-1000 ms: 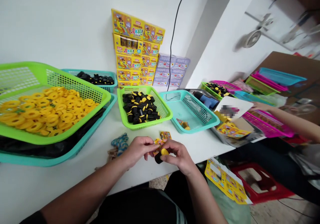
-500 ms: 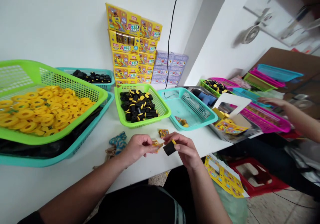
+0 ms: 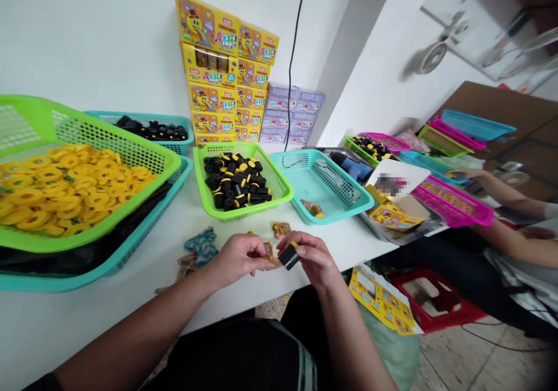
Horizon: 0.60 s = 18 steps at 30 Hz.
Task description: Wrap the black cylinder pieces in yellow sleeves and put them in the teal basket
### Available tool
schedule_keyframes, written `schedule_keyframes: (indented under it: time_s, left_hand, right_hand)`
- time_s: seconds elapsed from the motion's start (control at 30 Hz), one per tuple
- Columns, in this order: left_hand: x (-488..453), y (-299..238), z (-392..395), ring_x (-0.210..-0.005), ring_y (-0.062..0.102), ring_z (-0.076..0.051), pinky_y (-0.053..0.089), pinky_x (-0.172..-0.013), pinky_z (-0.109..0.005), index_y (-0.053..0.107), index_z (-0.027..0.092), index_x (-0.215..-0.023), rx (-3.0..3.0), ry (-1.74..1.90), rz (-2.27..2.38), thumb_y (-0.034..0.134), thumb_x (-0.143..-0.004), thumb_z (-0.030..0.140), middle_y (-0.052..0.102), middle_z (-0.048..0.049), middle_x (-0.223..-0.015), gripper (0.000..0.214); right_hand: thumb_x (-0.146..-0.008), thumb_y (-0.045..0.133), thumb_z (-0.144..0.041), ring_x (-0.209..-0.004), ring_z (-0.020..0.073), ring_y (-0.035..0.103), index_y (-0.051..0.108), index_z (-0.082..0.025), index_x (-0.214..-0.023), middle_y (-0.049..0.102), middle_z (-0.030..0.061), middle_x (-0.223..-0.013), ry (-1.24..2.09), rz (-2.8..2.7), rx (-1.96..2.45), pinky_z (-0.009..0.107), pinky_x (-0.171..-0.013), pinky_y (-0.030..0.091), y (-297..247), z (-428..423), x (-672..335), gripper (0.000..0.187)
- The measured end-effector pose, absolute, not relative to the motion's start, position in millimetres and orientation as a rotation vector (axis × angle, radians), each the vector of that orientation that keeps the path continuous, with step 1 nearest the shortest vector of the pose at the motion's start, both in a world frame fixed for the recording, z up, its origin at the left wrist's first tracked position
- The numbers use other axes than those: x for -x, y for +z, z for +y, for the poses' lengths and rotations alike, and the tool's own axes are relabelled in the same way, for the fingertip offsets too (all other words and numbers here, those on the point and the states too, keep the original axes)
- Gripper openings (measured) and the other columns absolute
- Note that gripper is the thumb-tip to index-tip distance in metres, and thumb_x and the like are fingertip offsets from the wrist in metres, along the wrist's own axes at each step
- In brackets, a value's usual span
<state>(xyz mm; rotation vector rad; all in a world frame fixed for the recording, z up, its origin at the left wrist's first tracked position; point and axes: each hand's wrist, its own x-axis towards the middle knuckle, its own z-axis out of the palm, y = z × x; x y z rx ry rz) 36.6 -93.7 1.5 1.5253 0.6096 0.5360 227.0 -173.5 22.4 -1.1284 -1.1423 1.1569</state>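
Observation:
My right hand [image 3: 311, 258] pinches a small black cylinder with a yellow band [image 3: 288, 255] just above the white table's front edge [image 3: 349, 250]. My left hand [image 3: 239, 257] is closed on a small yellow printed sticker [image 3: 267, 248], held against the cylinder. A second sticker [image 3: 281, 229] lies on the table just beyond my hands. Behind them stands a green basket [image 3: 279, 179] of the same black and yellow cylinders.
A large green basket of yellow rings [image 3: 143, 147] sits on a teal basket [image 3: 148, 222] at left. A teal basket [image 3: 344, 196] is at centre right. Yellow boxes [image 3: 218, 65] are stacked at the wall. Another person's arm [image 3: 492, 187] reaches over pink baskets [image 3: 457, 205] at right.
My hands parted slightly, then came back together with the cylinder turned sideways against the sticker. The view shifted a little right. The other person's arm moved over the pink basket.

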Motion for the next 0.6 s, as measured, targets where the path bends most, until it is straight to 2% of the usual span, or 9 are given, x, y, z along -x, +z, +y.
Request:
schedule_keyframes:
  time_s: [0.17, 0.27, 0.37, 0.6]
  left_hand:
    - [-37.3, 0.2, -93.0, -0.053, 0.053, -0.011, 0.046, -0.047, -0.021, 0.058, 0.013, -0.065, -1.503, 0.528, 0.605, 0.079, -0.064, 0.036, 0.061, -0.0012, -0.062, 0.031]
    - [-36.9, 1.8, -94.1, -0.054, 0.053, -0.011, 0.046, -0.047, -0.021, 0.059, 0.013, -0.065, -1.511, 0.525, 0.608, 0.079, -0.064, 0.035, 0.061, -0.0008, -0.063, 0.030]
    - [-36.3, 3.8, -94.9, -0.057, 0.054, -0.011, 0.047, -0.050, -0.022, 0.060, 0.013, -0.067, -1.514, 0.507, 0.611, 0.079, -0.064, 0.037, 0.062, -0.0021, -0.065, 0.031]
    - [-36.3, 6.5, -91.2, -0.056, 0.053, -0.012, 0.044, -0.048, -0.022, 0.064, 0.011, -0.070, -1.456, 0.441, 0.585, 0.078, -0.066, 0.040, 0.060, -0.0017, -0.062, 0.033]
  right_hand:
    - [-0.068, 0.069, -0.034, -0.082, 0.0225, 0.061, 0.071, -0.017, -0.075, 0.069, 0.0070, -0.081, 1.157, -1.131, 1.156, 0.036, -0.080, 0.047, 23.8, -173.8, -226.6, 0.019]
    - [-0.067, 0.072, -0.033, -0.065, 0.0173, 0.058, 0.069, -0.016, -0.071, 0.067, 0.0041, -0.070, 1.197, -1.052, 1.220, 0.030, -0.065, 0.047, 20.7, -173.1, -224.8, 0.017]
    - [-0.068, 0.074, -0.034, -0.051, 0.0135, 0.056, 0.065, -0.016, -0.071, 0.065, 0.0020, -0.061, 1.271, -0.956, 1.229, 0.025, -0.050, 0.041, 17.0, -172.5, -222.4, 0.020]
    - [-0.072, 0.075, -0.038, -0.048, 0.0130, 0.060, 0.063, -0.014, -0.074, 0.067, 0.0032, -0.062, 1.299, -0.935, 1.248, 0.021, -0.045, 0.040, 17.7, -170.6, -216.6, 0.027]
